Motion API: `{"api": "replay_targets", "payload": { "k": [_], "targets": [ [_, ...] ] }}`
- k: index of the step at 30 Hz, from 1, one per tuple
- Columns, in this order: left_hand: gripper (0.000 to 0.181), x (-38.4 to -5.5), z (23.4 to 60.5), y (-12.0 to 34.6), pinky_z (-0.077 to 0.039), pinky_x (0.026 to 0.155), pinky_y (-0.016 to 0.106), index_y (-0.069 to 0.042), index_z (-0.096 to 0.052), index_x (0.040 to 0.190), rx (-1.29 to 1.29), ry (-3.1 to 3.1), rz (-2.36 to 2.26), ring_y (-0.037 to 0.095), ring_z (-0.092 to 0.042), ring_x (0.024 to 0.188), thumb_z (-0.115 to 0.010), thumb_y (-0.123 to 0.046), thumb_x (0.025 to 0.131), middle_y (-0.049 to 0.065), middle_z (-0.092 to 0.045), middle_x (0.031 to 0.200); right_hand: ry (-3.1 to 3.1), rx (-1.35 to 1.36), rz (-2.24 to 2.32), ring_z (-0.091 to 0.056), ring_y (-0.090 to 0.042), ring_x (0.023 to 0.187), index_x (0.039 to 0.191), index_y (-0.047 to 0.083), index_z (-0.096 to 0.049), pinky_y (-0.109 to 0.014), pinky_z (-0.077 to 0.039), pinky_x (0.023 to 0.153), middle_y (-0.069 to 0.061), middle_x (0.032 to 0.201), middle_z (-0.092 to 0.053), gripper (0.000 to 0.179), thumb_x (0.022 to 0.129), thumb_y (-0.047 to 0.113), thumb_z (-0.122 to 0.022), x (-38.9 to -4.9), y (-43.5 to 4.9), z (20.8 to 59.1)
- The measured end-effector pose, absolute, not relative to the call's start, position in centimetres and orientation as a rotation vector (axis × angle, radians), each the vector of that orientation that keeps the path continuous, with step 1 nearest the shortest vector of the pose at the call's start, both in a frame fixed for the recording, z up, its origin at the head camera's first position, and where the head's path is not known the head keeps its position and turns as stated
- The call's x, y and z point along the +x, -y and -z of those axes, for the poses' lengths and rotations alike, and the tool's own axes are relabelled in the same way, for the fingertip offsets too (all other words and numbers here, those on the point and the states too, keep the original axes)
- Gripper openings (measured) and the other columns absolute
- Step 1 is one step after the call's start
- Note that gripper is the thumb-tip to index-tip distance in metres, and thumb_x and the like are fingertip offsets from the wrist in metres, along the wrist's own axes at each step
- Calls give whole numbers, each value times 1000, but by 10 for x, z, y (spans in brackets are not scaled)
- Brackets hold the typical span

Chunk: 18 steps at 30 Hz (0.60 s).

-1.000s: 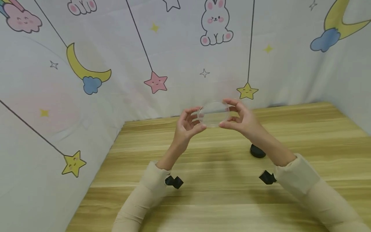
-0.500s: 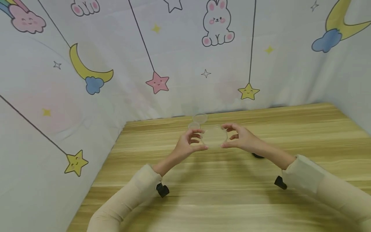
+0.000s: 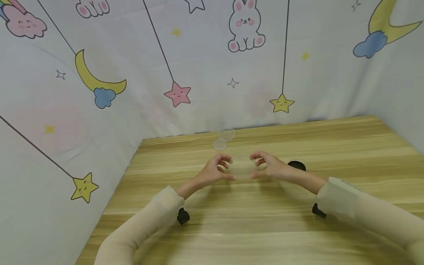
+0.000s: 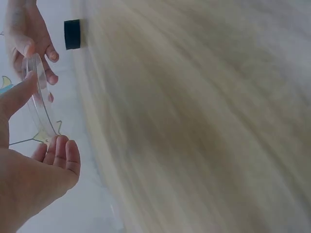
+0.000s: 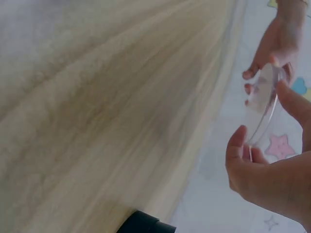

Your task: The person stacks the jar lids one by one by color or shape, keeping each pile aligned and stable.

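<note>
Both hands hold a clear, round, shallow petri dish (image 3: 242, 168) between them above the table. My left hand (image 3: 211, 171) grips its left edge, thumb on the near side and fingers on the far side. On the opposite edge, my right hand (image 3: 272, 168) pinches it the same way. Seen from the left wrist, the dish (image 4: 41, 104) is nearly edge-on and its rim looks layered. The right wrist view shows the dish (image 5: 262, 102) tilted, with a thumb on one face and fingers curled at its lower edge.
Two clear round pieces, a larger one (image 3: 227, 134) and a smaller one (image 3: 220, 144), lie at the back of the wooden table (image 3: 251, 228). A black round object (image 3: 297, 165) sits behind the right forearm. A patterned curtain (image 3: 212, 106) hangs along the back edge.
Both hands have come down toward the table with the petri dish. The two clear pieces at the back, hidden earlier behind the left hand and dish, now show.
</note>
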<state>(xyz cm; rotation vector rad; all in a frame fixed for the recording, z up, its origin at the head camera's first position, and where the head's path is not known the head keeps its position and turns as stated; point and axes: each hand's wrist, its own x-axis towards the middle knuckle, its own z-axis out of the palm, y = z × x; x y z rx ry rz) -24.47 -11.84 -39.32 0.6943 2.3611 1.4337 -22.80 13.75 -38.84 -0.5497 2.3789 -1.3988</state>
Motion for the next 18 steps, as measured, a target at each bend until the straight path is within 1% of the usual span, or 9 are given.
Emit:
{"api": "replay_targets", "payload": {
  "k": [2, 5, 8, 12, 15, 18],
  "targets": [
    [71, -246, 398, 117, -49, 94, 37, 3, -42, 139, 688, -2367, -1407, 26, -50, 107, -79, -8, 80, 18, -52, 133, -2377, -555, 1357, -42, -41, 129, 146, -5, -31, -49, -46, 100, -25, 148, -37, 79, 86, 21, -75, -230, -137, 389],
    [73, -248, 406, 116, -49, 90, 31, 2, -43, 142, 673, -2366, -1360, 19, -49, 103, -80, -8, 80, 17, -51, 135, -2371, -531, 1297, -42, -41, 129, 145, -3, -32, -50, -44, 101, -25, 148, -36, 77, 86, 22, -76, -234, -137, 392],
    [71, -248, 411, 114, -48, 88, 27, 1, -46, 142, 647, -2358, -1341, 17, -48, 100, -80, -9, 80, 16, -51, 134, -2358, -505, 1258, -43, -43, 129, 144, -4, -33, -50, -44, 102, -27, 148, -36, 77, 85, 20, -76, -237, -138, 398],
    [70, -248, 414, 110, -47, 89, 27, -1, -47, 140, 630, -2366, -1313, 16, -48, 101, -80, -12, 80, 15, -51, 134, -2332, -493, 1247, -42, -46, 132, 144, -6, -32, -49, -45, 103, -29, 149, -33, 79, 85, 20, -77, -239, -142, 404],
    [70, -250, 416, 107, -47, 91, 27, -1, -48, 139, 645, -2382, -1294, 16, -49, 101, -81, -13, 79, 15, -53, 132, -2319, -484, 1247, -42, -45, 132, 144, -4, -32, -43, -47, 99, -28, 151, -31, 80, 85, 27, -77, -239, -147, 405],
    [70, -251, 417, 105, -47, 91, 28, 1, -49, 137, 657, -2397, -1288, 17, -50, 102, -82, -12, 78, 15, -55, 129, -2323, -512, 1247, -48, -39, 125, 143, -3, -32, -33, -48, 89, -28, 151, -31, 82, 84, 32, -77, -238, -149, 405]
  ]
}}
